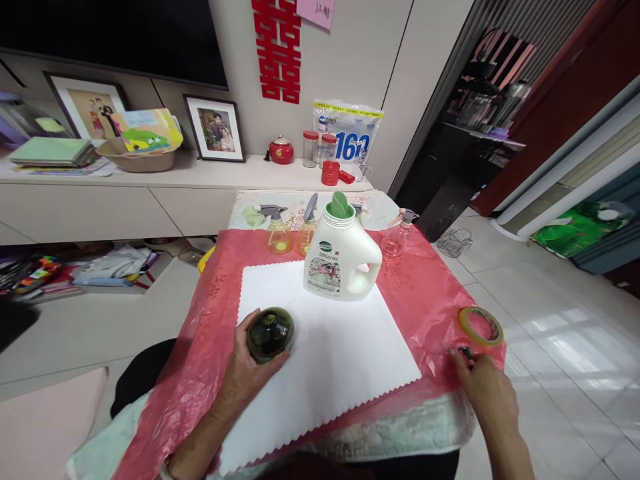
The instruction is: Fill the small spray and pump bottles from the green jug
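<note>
On the white scalloped-edged sheet [320, 360] stands a cream detergent jug [345, 257], upright, its mouth uncovered and a green spout [340, 205] showing inside. My left hand [253, 357] is closed around a glossy dark green round object [271, 333], which looks like a cap, over the sheet's left part. Near the table's right edge, my right hand [485, 383] pinches a small dark item [467, 353] whose kind I cannot make out. Just beyond those fingers lies a roll of yellowish tape [481, 325].
Several spray bottles [396, 239] stand behind the jug on the red plastic table cover [425, 293]. Further back, a white cabinet [200, 177] carries framed photos [215, 128], a basket [140, 157], a red pot [281, 151] and jars [310, 149].
</note>
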Demonstrator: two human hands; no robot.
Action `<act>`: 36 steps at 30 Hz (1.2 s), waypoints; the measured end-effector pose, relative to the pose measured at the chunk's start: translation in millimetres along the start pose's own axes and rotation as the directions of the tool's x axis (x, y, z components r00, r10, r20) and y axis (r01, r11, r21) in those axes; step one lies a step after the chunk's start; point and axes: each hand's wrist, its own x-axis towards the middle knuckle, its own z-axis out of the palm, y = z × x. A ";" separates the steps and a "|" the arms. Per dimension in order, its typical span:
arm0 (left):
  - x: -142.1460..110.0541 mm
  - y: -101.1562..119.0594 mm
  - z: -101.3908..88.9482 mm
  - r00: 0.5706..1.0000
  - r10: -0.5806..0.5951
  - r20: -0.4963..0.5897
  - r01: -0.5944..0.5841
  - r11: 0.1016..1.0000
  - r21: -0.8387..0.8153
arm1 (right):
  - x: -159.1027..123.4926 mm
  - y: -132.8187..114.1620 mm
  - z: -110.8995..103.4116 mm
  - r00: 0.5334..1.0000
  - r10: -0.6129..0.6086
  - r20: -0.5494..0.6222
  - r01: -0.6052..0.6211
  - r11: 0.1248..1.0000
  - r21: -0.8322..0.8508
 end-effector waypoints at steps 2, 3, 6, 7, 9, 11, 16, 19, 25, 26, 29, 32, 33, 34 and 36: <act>0.4 0.2 0.5 1.000 -0.002 -0.002 0.002 1.000 0.001 | 8.3 5.8 3.3 1.000 0.026 0.003 -0.026 1.000 -0.001; 0.6 0.4 0.6 1.000 -0.002 -0.003 0.002 1.000 0.001 | 11.8 7.5 4.5 1.000 0.023 0.010 -0.023 1.000 -0.001; 0.5 1.9 0.8 1.000 -0.011 -0.001 0.011 1.000 -0.008 | 18.4 9.6 5.9 0.999 -0.018 0.026 0.018 1.000 -0.003; 0.3 2.8 0.8 1.000 -0.016 -0.001 0.016 1.000 -0.009 | 19.5 9.6 6.1 0.999 -0.037 0.019 0.037 0.999 0.000; 0.0 5.3 0.7 1.000 -0.029 0.003 0.029 1.000 -0.003 | 21.2 8.9 7.1 0.997 -0.078 -0.010 0.078 0.997 0.016; 0.3 8.0 0.2 0.999 -0.044 0.012 0.044 0.999 -0.007 | 23.2 7.7 8.9 0.992 -0.125 -0.022 0.126 0.991 0.046; 3.5 15.6 -3.0 0.994 -0.076 0.077 0.081 0.995 -0.058 | 23.6 5.8 4.9 0.983 -0.177 -0.041 0.180 0.975 0.126; 4.5 22.4 -1.3 0.991 -0.071 0.110 0.078 0.995 -0.061 | 15.3 4.1 -4.6 0.970 -0.215 -0.110 0.233 0.951 0.202; 8.6 30.9 22.1 0.987 -0.042 0.153 0.062 0.990 -0.127 | -19.3 -35.0 -15.6 0.888 -0.449 -0.094 0.268 0.341 0.901; 10.0 30.9 26.6 0.987 -0.037 0.156 0.058 0.989 -0.134 | -28.4 -49.0 -18.3 0.865 -0.494 -0.090 0.230 0.231 0.945; 13.4 30.6 36.1 0.982 -0.034 0.187 0.055 0.993 -0.108 | -58.8 -95.5 -32.0 0.753 -0.626 -0.203 0.230 -0.039 0.972; 14.8 30.1 39.1 0.976 -0.019 0.218 0.037 0.996 -0.079 | -82.7 -132.6 -47.1 0.689 -0.634 -0.351 0.336 -0.149 0.930; 15.0 29.4 39.3 0.975 -0.001 0.221 0.019 0.997 -0.080 | -87.6 -141.4 -50.4 0.668 -0.641 -0.379 0.369 -0.158 0.916; 15.1 28.4 39.3 0.974 0.015 0.225 0.004 0.996 -0.084 | -91.2 -148.8 -52.6 0.647 -0.652 -0.395 0.392 -0.159 0.906; 15.2 25.4 39.5 0.975 0.036 0.220 -0.017 0.996 -0.089 | -96.2 -161.0 -54.1 0.617 -0.666 -0.419 0.420 -0.171 0.891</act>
